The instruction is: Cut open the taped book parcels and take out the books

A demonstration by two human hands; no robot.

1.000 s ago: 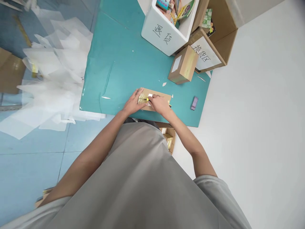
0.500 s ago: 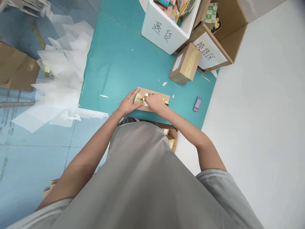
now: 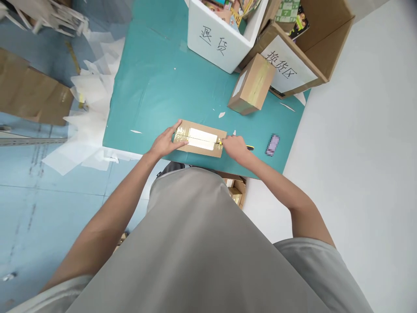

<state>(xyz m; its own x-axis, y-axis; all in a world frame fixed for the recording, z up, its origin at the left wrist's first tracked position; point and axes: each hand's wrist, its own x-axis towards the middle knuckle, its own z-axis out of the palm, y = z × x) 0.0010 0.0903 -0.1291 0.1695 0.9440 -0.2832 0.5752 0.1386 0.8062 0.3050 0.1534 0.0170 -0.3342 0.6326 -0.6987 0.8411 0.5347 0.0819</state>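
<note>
A flat cardboard box [image 3: 202,150] lies on the green table, sealed with clear tape and bearing a white label [image 3: 202,138]. A dark slit runs lengthwise along its top, through tape and label. My left hand [image 3: 165,141] grips the box's left end, with the thumb on top and fingers at the far corner. At the right end, my right hand [image 3: 235,147] is closed around a yellow and black utility knife [image 3: 249,148]. The knife's yellow tip end is at the right end of the slit; most of its handle is hidden in my fist.
A taped carton [image 3: 250,84] stands behind, near a white bin [image 3: 218,48] of books and a large open cardboard box [image 3: 325,52]. A blurred purple object [image 3: 272,144] and paper scraps [image 3: 222,114] lie on the green table [image 3: 146,87]. White sheets [image 3: 94,104] pile up at left.
My right hand has drawn the knife rightward along the box to its right end, uncovering the label and the slit. My left hand stays on the box's left end.
</note>
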